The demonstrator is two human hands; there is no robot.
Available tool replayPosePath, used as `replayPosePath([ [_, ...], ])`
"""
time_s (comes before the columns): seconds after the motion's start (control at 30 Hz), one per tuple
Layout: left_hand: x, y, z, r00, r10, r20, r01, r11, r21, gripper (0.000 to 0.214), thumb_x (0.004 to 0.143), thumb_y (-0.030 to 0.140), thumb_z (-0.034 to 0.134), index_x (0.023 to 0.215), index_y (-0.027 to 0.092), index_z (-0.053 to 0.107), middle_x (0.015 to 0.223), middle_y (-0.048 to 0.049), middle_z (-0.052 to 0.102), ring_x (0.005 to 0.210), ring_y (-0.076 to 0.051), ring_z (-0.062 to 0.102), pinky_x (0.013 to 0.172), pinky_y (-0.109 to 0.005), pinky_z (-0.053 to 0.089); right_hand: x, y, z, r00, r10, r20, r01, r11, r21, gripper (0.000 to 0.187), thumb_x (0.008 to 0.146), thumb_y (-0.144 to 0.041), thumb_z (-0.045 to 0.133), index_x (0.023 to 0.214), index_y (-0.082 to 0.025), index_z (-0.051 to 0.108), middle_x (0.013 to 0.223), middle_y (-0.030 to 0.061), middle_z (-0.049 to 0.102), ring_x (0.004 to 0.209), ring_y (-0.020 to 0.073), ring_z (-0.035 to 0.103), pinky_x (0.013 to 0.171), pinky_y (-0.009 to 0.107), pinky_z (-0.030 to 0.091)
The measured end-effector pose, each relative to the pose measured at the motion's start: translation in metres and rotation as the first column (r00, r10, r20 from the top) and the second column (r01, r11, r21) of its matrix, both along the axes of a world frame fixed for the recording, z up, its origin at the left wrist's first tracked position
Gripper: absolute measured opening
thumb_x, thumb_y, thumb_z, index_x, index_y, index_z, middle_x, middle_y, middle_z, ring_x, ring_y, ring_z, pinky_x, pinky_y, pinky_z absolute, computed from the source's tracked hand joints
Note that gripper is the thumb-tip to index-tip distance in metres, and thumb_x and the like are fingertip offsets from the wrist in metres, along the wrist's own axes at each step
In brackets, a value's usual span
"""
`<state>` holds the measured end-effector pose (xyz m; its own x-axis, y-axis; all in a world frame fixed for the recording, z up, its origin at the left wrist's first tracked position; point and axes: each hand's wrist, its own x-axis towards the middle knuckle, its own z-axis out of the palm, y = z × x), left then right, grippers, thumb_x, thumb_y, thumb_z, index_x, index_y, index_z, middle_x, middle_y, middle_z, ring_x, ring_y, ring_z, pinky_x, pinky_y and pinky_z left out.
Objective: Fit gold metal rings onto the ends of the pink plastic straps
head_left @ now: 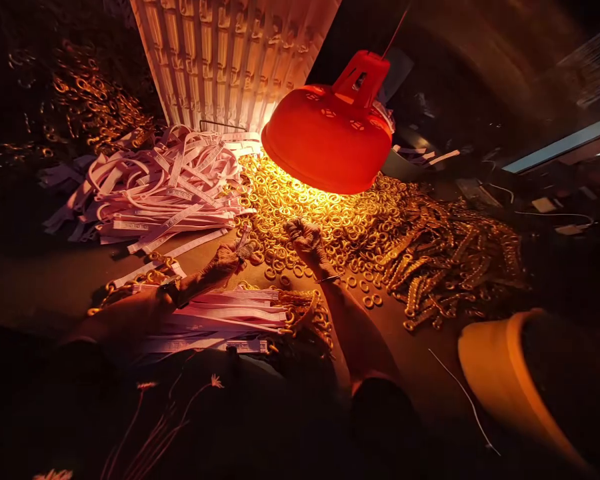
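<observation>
rings (347, 230): glossy, metallic-looking | straps (175, 177): matt cloth (woven, apparently) | lampshade (330, 143): smooth, material unclear

The left hand (225, 262) and right hand (304, 239) are bare. A thin, shiny bangle (329, 279) rings the right wrist, a dark band (171, 292) the left. Dark sleeves (380, 403) end well above. Pale, long-stemmed flowers (217, 382) seem to decorate the shadowed dark clothing (260, 427).

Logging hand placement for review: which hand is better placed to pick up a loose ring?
Probably the right hand: it is at the gold-coloured rings below the red pendant lamp, though whether its curled fingers hold anything is unclear. The left hand, also nearby, seems to hold a strap-like piece.
</observation>
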<state>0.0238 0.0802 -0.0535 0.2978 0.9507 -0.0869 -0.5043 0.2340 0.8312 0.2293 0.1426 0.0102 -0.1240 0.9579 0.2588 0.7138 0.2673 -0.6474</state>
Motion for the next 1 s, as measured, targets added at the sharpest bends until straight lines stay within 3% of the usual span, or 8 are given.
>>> replayPosePath([
  [0.13,-0.001,-0.008,0.01,0.997,-0.017,-0.07,0.021,0.999,0.049,0.024,0.066,0.033,0.071,0.071,0.01,0.066,0.054,-0.0024,0.059,0.044,-0.006,0.037,0.043,-0.02,0.023,-0.017,-0.039,-0.003,0.99,0.059,-0.129,-0.071,0.993,-0.089,0.044,0.085,-0.057,0.056,0.062,-0.022,0.045,0.062,0.0002,0.043,0.06,0.0127,0.038,0.056,0.028,0.034],
  [0.3,0.005,-0.014,0.014,0.996,0.0,-0.089,0.005,0.999,0.054,0.022,0.067,0.03,0.072,0.064,0.009,0.066,0.052,-0.0013,0.056,0.043,-0.004,0.035,0.043,-0.02,0.021,-0.034,-0.061,-0.007,0.986,0.051,-0.157,-0.073,0.988,-0.133,0.036,0.084,-0.051,0.054,0.065,-0.02,0.047,0.062,0.0001,0.046,0.059,0.0115,0.039,0.057,0.027,0.033],
  [0.5,0.013,-0.015,0.008,0.985,0.015,-0.173,-0.009,0.999,0.034,0.026,0.075,0.028,0.068,0.057,0.009,0.065,0.047,-0.0011,0.053,0.041,-0.004,0.032,0.043,-0.02,0.021,-0.047,-0.07,-0.013,0.98,0.097,-0.172,-0.114,0.989,-0.093,0.039,0.088,-0.052,0.051,0.065,-0.02,0.048,0.063,-0.0002,0.048,0.06,0.0122,0.043,0.058,0.027,0.035],
  [0.63,0.01,-0.013,0.006,0.971,0.018,-0.237,-0.02,1.0,-0.009,0.024,0.079,0.029,0.066,0.064,0.01,0.065,0.055,-0.0019,0.06,0.041,-0.005,0.039,0.042,-0.02,0.026,-0.048,-0.072,-0.011,0.988,0.118,-0.098,-0.127,0.988,-0.084,0.039,0.091,-0.05,0.049,0.066,-0.02,0.048,0.061,-0.0006,0.048,0.059,0.0116,0.042,0.058,0.027,0.035],
  [0.73,0.009,-0.007,0.009,0.947,-0.036,-0.319,0.033,0.999,-0.014,0.027,0.082,0.031,0.065,0.067,0.01,0.064,0.056,-0.0022,0.06,0.043,-0.006,0.045,0.042,-0.02,0.03,-0.045,-0.071,-0.01,0.985,0.135,-0.109,-0.151,0.976,-0.155,0.038,0.09,-0.053,0.05,0.069,-0.021,0.049,0.06,-0.0006,0.05,0.057,0.0116,0.045,0.056,0.026,0.037],
  [0.83,0.01,0.002,0.011,0.936,-0.065,-0.346,0.086,0.995,0.045,0.031,0.083,0.026,0.064,0.057,0.012,0.056,0.049,0.0013,0.05,0.043,-0.004,0.038,0.043,-0.02,0.026,-0.044,-0.068,-0.011,0.976,0.088,-0.201,-0.136,0.961,-0.239,0.039,0.086,-0.057,0.054,0.07,-0.022,0.049,0.059,-0.0011,0.051,0.052,0.0115,0.045,0.051,0.026,0.037],
  [0.9,0.011,0.008,0.012,0.953,-0.074,-0.293,0.101,0.992,0.075,0.03,0.081,0.02,0.064,0.054,0.013,0.051,0.047,0.0039,0.043,0.043,-0.003,0.03,0.045,-0.021,0.021,-0.045,-0.066,-0.014,0.974,0.061,-0.216,-0.106,0.974,-0.202,0.036,0.085,-0.055,0.055,0.07,-0.022,0.049,0.06,-0.0008,0.051,0.053,0.0119,0.045,0.053,0.027,0.039],
  [1.0,0.008,0.014,0.012,0.969,-0.125,-0.213,0.133,0.991,0.025,0.028,0.077,0.02,0.067,0.056,0.014,0.049,0.046,0.0052,0.038,0.041,-0.003,0.023,0.044,-0.023,0.015,-0.045,-0.062,-0.019,0.994,0.033,-0.1,-0.035,0.999,-0.019,0.027,0.085,-0.045,0.054,0.071,-0.022,0.049,0.063,0.0018,0.054,0.06,0.0151,0.049,0.061,0.03,0.042],
])
